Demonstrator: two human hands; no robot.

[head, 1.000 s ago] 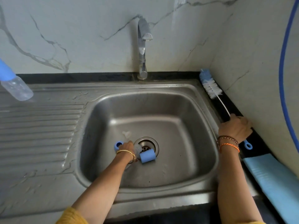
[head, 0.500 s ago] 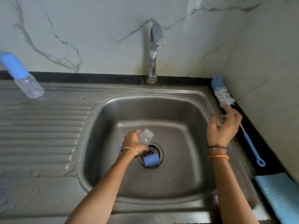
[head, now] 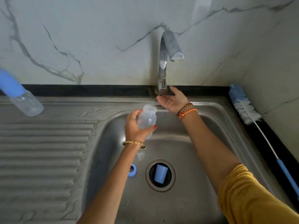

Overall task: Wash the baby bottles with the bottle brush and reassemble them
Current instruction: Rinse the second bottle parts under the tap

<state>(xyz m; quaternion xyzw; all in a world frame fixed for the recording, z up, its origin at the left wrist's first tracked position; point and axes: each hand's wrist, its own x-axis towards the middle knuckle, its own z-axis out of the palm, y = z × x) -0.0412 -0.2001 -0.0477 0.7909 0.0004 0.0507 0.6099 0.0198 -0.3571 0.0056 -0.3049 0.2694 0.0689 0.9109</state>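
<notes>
Clear plastic, the open baby bottle (head: 147, 120) sat above the sink basin (head: 186, 143), gripped by the curled fingers of the left hand (head: 137, 126). Beyond those fingers the right hand (head: 174, 101) lay open, fingers straight, at the tap (head: 163, 68) base. Below lay a blue cap (head: 160, 173) in the drain and a blue ring (head: 132, 170); far right, the bottle brush (head: 247, 110).

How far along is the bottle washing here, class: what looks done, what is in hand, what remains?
Done: one bottle is stripped; its blue cap and ring lie in the sink.

In hand: the left hand grips that bottle; the right hand reaches open at the tap's base. No water runs.

Left: the brush lies unused, a capped bottle waits, and reassembly.
</notes>
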